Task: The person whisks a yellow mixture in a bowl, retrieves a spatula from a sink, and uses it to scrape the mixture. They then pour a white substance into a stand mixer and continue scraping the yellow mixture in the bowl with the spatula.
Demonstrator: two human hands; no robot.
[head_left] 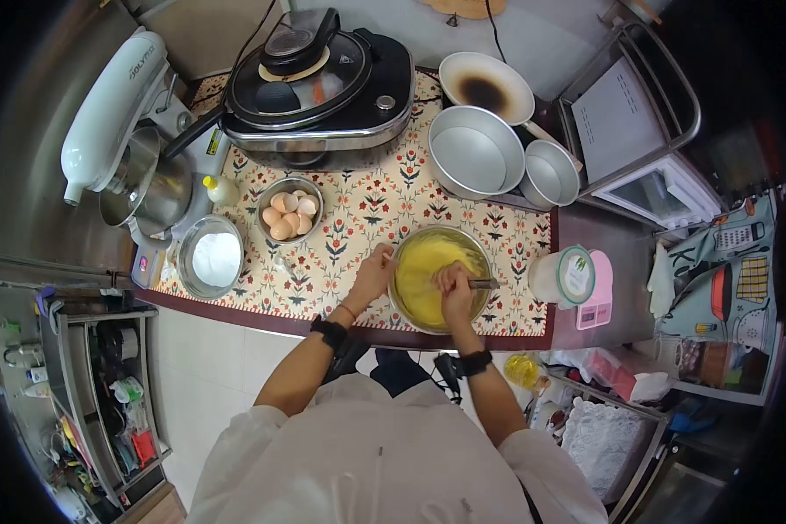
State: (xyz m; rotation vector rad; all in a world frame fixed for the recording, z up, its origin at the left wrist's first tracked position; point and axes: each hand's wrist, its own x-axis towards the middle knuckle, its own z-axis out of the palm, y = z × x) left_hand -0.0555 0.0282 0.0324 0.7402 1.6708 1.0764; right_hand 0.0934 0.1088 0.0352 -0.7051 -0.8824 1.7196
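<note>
A metal mixing bowl of yellow batter sits near the table's front edge. My left hand is closed on the bowl's left rim. Over the batter, my right hand is wrapped round a whisk, whose metal handle sticks out to the right. The whisk's wire end is blurred and mostly hidden by the hand and batter. Up and left of my left hand stands a small metal bowl of cracked eggshells. Farther left is a bowl holding white powder.
A white stand mixer stands at the left, beside a yellow-capped bottle. Behind are a lidded electric pan, round cake tins and a frying pan. To the right, a lidded tub adjoins a pink scale.
</note>
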